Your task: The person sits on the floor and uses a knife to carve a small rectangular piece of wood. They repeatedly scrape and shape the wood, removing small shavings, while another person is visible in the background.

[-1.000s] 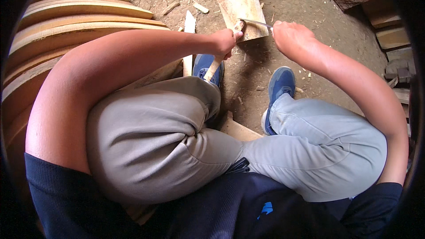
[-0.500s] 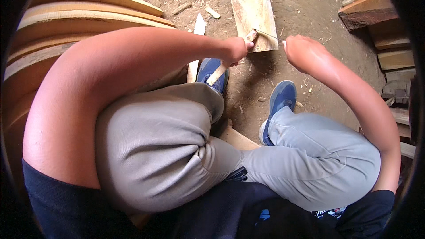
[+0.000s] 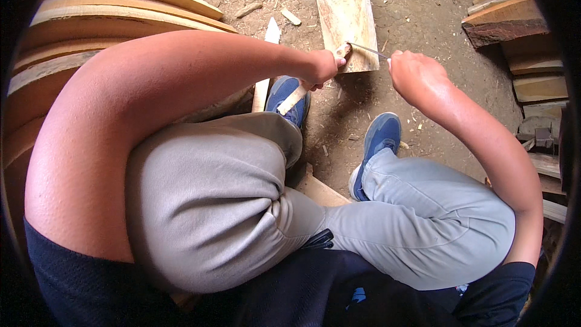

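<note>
My left hand (image 3: 324, 68) is closed round a pale wooden stick (image 3: 293, 99). The stick slants from above my left shoe up to the near end of a broad light plank (image 3: 342, 0) on the ground. Its upper end looks darker and rounded. My right hand (image 3: 417, 72), fingers curled, grips a thin metal tool (image 3: 370, 51) whose handle is hidden in the fist. The far tip of this tool meets the stick's upper end, or lies very close to it. Whether it is a knife or another blade is too small to tell.
Long boards (image 3: 127, 18) are stacked at the left, and cut timber (image 3: 505, 21) is piled at the right. A narrow pointed wood strip (image 3: 272, 31) lies beside my left shoe (image 3: 289, 98). Wood chips (image 3: 291, 17) litter the dirt floor. Another board (image 3: 318, 189) shows between my legs.
The whole view has shifted slightly. Both hands keep their grips, and the metal tool's tip is still at the stick's upper end.
</note>
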`<state>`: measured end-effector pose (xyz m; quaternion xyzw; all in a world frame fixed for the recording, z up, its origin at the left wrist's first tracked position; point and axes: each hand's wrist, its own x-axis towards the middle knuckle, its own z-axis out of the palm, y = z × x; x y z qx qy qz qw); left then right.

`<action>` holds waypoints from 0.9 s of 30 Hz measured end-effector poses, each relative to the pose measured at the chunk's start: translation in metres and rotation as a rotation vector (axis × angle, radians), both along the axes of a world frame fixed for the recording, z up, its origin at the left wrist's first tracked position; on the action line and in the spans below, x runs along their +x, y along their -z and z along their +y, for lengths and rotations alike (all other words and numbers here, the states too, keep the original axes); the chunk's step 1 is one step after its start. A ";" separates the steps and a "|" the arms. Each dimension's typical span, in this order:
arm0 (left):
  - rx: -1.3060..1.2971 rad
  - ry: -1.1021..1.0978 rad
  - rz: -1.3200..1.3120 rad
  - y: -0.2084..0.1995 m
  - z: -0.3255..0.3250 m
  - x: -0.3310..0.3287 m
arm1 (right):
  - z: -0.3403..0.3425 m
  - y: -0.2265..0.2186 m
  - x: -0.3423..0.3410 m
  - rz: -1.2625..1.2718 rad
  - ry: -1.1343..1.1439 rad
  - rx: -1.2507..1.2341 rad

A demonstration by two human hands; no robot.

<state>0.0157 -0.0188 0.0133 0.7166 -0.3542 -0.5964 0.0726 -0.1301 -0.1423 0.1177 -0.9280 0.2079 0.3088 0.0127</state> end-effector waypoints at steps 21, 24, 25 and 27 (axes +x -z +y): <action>-0.031 0.060 -0.023 -0.002 -0.001 0.008 | 0.001 -0.016 0.013 0.160 0.035 0.026; -0.056 0.152 -0.004 -0.001 0.001 0.012 | 0.003 -0.017 0.013 0.148 0.007 0.004; -0.053 0.142 -0.007 0.000 0.001 0.012 | 0.004 -0.016 0.013 0.160 0.001 -0.010; -0.046 0.128 -0.015 -0.003 0.000 0.010 | 0.006 -0.011 0.008 0.110 -0.017 -0.042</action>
